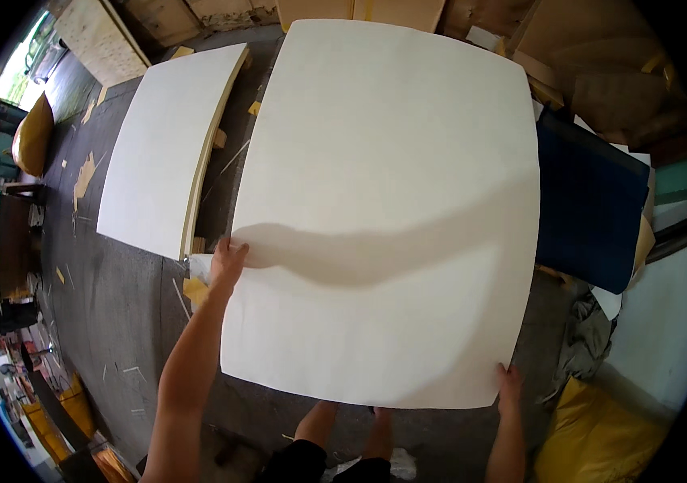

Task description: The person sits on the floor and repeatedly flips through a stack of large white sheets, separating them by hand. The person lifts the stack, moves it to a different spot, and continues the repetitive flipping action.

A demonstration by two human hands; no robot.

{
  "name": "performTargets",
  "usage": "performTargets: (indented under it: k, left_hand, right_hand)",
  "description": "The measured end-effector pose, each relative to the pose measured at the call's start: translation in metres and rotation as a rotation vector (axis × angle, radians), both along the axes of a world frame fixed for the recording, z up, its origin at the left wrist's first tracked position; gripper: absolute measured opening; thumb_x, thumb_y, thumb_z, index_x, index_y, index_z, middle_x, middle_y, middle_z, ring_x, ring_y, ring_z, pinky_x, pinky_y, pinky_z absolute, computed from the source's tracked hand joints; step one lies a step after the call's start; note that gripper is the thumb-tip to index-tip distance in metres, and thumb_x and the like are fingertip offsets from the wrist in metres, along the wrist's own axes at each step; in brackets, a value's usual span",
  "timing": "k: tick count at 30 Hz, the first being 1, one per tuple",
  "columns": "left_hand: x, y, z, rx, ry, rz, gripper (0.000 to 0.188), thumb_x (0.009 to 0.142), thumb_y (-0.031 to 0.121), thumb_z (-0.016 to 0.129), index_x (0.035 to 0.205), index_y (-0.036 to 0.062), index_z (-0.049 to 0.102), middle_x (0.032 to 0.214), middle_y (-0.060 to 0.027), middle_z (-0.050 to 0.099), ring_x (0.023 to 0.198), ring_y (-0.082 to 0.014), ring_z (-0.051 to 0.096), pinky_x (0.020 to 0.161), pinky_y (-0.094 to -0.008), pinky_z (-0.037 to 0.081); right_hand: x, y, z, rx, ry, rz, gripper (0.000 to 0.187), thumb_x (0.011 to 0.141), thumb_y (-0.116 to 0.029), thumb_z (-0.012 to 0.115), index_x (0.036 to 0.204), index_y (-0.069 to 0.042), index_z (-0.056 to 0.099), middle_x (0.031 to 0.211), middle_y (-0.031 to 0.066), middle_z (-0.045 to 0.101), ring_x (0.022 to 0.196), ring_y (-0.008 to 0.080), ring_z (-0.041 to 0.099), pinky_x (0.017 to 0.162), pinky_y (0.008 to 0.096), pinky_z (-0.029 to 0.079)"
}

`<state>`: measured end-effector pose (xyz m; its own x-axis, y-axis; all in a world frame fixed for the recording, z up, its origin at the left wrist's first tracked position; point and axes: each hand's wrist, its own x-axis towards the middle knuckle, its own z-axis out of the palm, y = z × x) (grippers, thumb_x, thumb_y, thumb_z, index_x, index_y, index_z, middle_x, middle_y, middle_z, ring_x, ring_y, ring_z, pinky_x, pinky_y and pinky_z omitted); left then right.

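Observation:
A large white sheet (384, 161), like paper or thin board, spreads before me across most of the view. My left hand (229, 262) grips its left edge partway down, thumb on top and the other fingers mostly hidden. At the lower right corner my right hand (510, 382) is closed on the same sheet, its far fingers out of sight beneath. The shadow of an arm falls across the white surface. To the left, a stack of white sheets (170, 149) lies low on wooden blocks, apart from the one I hold. What lies under my sheet is hidden.
Dark blue sheets (589, 201) lie to the right, with grey crumpled cloth (589, 338) and a yellow sack (601, 431) nearer me. Brown cardboard (601, 48) stands at the back right. A plywood board (102, 40) leans at far left. Scraps (84, 177) litter the dark floor (110, 314).

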<state>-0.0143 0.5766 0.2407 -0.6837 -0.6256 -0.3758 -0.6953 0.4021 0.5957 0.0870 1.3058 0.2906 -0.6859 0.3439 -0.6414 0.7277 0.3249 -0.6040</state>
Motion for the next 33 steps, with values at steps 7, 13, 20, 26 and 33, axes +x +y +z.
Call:
performTargets:
  k: [7,13,20,26,33]
  left_hand:
    - [-0.009,0.021,-0.006,-0.271,-0.125,-0.039,0.077,0.077,0.040,0.074,0.138,0.0026,0.046,0.132,-0.0248,0.058,0.121,-0.0438,0.057,0.101,-0.0501,0.048]
    - [0.034,-0.029,0.013,0.406,0.011,0.106,0.075,0.092,0.045,0.067,0.148,0.0021,0.043,0.143,-0.0150,0.056,0.131,-0.0292,0.052,0.109,-0.0446,0.040]
    - [0.182,-0.006,0.031,0.687,-0.297,0.113,0.072,0.100,0.053,0.059,0.152,0.0066,0.042,0.141,-0.0089,0.055,0.131,-0.0206,0.049,0.110,-0.0401,0.038]
    - [0.221,-0.007,0.007,0.788,-0.137,0.215,0.058,0.100,0.037,0.066,0.146,0.0068,0.048,0.124,-0.0043,0.066,0.110,-0.0149,0.062,0.098,-0.0310,0.048]
    - [0.229,-0.013,-0.002,0.798,-0.103,0.248,0.051,0.100,0.038,0.066,0.137,0.0032,0.055,0.117,-0.0053,0.068,0.103,-0.0145,0.064,0.093,-0.0325,0.051]
  right_hand:
    - [0.032,-0.009,-0.034,0.218,0.141,-0.008,0.052,0.098,-0.028,0.064,0.138,0.004,0.050,0.131,0.0139,0.061,0.116,0.0253,0.059,0.101,0.0372,0.044]
    - [0.000,-0.024,0.023,-0.112,0.048,-0.019,0.057,0.100,-0.035,0.061,0.142,0.001,0.048,0.135,0.0138,0.059,0.125,0.0262,0.054,0.107,0.0383,0.040]
    - [0.007,0.021,-0.013,-0.495,-0.186,-0.199,0.056,0.100,-0.038,0.062,0.140,0.000,0.051,0.136,0.0093,0.059,0.127,0.0255,0.054,0.110,0.0390,0.039]
    - [0.011,0.025,-0.019,-0.399,-0.221,-0.176,0.060,0.096,-0.032,0.070,0.143,-0.001,0.049,0.137,0.0098,0.059,0.122,0.0256,0.056,0.107,0.0384,0.042]
    - [0.020,0.024,-0.029,-0.322,-0.259,-0.134,0.051,0.099,-0.031,0.066,0.138,-0.001,0.052,0.134,0.0100,0.059,0.123,0.0253,0.055,0.107,0.0390,0.042]
